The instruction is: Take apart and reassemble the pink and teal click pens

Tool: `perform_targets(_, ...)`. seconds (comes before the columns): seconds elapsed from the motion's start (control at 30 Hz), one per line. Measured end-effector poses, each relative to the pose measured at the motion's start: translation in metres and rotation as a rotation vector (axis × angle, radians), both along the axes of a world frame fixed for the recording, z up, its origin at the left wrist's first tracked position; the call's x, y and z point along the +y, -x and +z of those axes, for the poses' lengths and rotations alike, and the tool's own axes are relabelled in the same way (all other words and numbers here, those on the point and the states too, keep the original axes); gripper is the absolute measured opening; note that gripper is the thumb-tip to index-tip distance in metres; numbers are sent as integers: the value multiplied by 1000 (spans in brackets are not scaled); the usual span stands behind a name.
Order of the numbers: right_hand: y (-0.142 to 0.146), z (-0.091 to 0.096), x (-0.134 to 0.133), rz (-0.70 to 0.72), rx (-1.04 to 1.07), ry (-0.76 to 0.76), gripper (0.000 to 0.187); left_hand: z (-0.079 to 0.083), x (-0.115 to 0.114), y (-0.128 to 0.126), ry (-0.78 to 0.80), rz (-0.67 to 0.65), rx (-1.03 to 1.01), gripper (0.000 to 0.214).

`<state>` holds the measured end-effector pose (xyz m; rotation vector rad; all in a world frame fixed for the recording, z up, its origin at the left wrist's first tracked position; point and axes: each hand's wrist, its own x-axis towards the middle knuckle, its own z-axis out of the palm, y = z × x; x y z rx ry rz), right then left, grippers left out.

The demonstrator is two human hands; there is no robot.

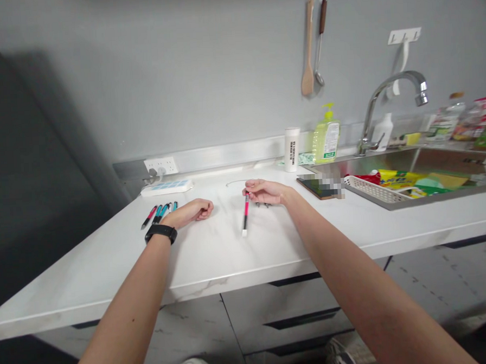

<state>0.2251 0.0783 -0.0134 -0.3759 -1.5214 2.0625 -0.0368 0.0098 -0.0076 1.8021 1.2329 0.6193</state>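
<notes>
My right hand (pixel 263 190) pinches a pink-red pen (pixel 246 209) near its upper end. The pen hangs tilted over the white counter, its black part and white end pointing down toward me. Small dark tips (pixel 262 205) show just below this hand; what they belong to is hidden. My left hand (pixel 193 210), with a black band on its wrist, rests over the counter with fingers curled in and nothing visible in them. Beside it lies a group of several pens (pixel 159 214), one red and the others blue, partly covered by the hand.
A power strip (pixel 166 187) lies at the back left under a wall socket (pixel 160 165). Toward the right stand a white canister (pixel 292 149) and a soap bottle (pixel 326 137), with a dark flat object (pixel 319 186) before them. Further right is the sink (pixel 394 202) with its faucet (pixel 370 115).
</notes>
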Motion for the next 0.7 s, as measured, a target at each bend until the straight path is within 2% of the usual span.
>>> perform_targets(0.13,0,-1,1,111,-11,23,15,-1,1,1,6,-2,-10,10)
perform_targets(0.27,1,-2,4,52,-9,41,28,0,-1,-1,31,9,-26,11)
perform_targets(0.4,3,-4,7,66,-23,48,24,0,0,-1,35,24,-34,10)
perform_targets(0.53,5,-3,7,16,-28,79,28,-2,2,1,23,16,-36,10)
perform_targets(0.7,6,0,3,152,-19,69,30,-3,2,2,30,23,-56,7)
